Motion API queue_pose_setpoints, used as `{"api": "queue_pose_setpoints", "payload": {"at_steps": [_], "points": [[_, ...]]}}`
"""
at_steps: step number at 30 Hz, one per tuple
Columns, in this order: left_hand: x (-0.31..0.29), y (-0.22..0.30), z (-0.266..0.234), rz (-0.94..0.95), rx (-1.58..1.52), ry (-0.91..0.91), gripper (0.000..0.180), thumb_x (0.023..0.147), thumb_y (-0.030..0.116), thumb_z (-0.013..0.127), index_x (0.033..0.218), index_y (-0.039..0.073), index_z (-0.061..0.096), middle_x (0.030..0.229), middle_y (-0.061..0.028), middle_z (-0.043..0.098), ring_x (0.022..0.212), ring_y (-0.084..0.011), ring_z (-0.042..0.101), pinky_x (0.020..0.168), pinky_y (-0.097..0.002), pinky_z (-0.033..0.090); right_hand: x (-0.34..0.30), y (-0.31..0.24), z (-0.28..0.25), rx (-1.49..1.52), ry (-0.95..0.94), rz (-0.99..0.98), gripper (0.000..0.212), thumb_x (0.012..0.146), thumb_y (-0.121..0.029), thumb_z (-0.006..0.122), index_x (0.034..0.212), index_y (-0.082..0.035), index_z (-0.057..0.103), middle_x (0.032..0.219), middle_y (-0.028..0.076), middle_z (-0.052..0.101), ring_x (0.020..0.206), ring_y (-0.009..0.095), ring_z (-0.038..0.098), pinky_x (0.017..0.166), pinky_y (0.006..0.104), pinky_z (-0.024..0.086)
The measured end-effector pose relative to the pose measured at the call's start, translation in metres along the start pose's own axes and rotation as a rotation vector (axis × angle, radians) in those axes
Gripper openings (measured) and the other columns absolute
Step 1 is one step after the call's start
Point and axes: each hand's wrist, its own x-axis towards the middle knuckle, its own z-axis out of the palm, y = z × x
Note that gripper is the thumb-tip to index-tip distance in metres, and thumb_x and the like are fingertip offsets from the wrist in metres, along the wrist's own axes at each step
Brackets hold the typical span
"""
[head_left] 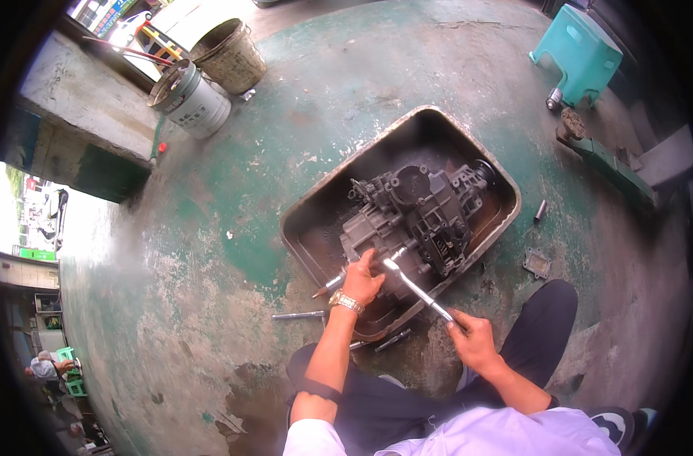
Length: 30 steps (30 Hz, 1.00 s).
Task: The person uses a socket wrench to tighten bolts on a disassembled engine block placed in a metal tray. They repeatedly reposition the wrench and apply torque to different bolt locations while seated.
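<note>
A grey metal gearbox [415,216] lies in a dark rectangular tray [316,197] on the floor in front of me. My right hand [474,340] is closed around the handle end of a shiny ratchet wrench [422,292]. The wrench slants up to the left, its head against the near side of the gearbox. Just left of that head, my left hand [363,280] rests on the casing, fingers spread and apart from the wrench; its palm side is hidden. Beside my left hand, a short metal tool [331,283] lies at the tray's edge.
A long metal bar [299,314] and a dark tool [393,340] lie near the tray. To the right are a metal cylinder [540,210], a small plate [537,263], a green floor stand [609,163] and a turquoise stool [578,49]. Two buckets [198,106] stand far left.
</note>
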Motion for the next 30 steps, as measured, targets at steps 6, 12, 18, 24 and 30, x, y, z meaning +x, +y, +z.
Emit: {"api": "queue_pose_setpoints", "payload": {"at_steps": [6,12,18,24,30], "points": [[-0.001,-0.007,0.002,0.045,0.035,0.035,0.05,0.078,0.0,0.069,0.126,0.0,0.054,0.09,-0.0133,0.073,0.08,-0.0143,0.069,0.071,-0.0294,0.057,0.038,0.105,0.091,-0.333,-0.252,0.355,0.033,0.089,-0.029,0.062,0.106,-0.001,0.064,0.101,0.023,0.068,0.101,0.042,0.063,0.088,0.0504,0.048],[-0.003,0.002,0.003,0.088,-0.012,0.079,0.046,0.081,0.001,0.067,0.125,0.001,0.055,0.099,-0.0186,0.073,0.091,-0.0214,0.072,0.077,-0.0333,0.056,0.039,0.082,0.082,-0.34,-0.508,0.334,0.039,0.089,-0.031,0.062,0.11,0.002,0.062,0.102,0.025,0.067,0.101,0.042,0.064,0.087,0.0484,0.049],[-0.004,0.012,-0.002,0.088,0.038,0.106,0.039,0.08,0.002,0.068,0.118,0.001,0.058,0.093,-0.016,0.074,0.088,-0.0255,0.073,0.077,-0.0351,0.056,-0.005,-0.031,-0.006,-0.029,-0.306,0.141,0.032,0.086,-0.02,0.066,0.113,-0.002,0.063,0.079,0.02,0.068,0.075,0.036,0.069,0.069,0.042,0.052],[-0.006,0.016,-0.001,0.068,-0.025,0.122,0.033,0.084,0.003,0.067,0.117,0.002,0.06,0.093,-0.0162,0.073,0.086,-0.0238,0.073,0.076,-0.0338,0.055,0.073,-0.104,-0.016,-0.019,-0.138,-0.336,0.022,0.086,-0.02,0.068,0.098,-0.001,0.068,0.068,0.019,0.065,0.059,0.032,0.066,0.055,0.0384,0.049],[-0.002,0.012,0.001,0.067,0.024,0.114,0.034,0.088,0.005,0.065,0.121,0.0,0.062,0.095,-0.0189,0.073,0.09,-0.0238,0.072,0.08,-0.0324,0.054,0.199,-0.159,0.029,-0.24,0.046,-0.433,0.031,0.089,-0.032,0.065,0.085,-0.001,0.066,0.074,0.02,0.066,0.071,0.037,0.065,0.064,0.0418,0.05]]}}
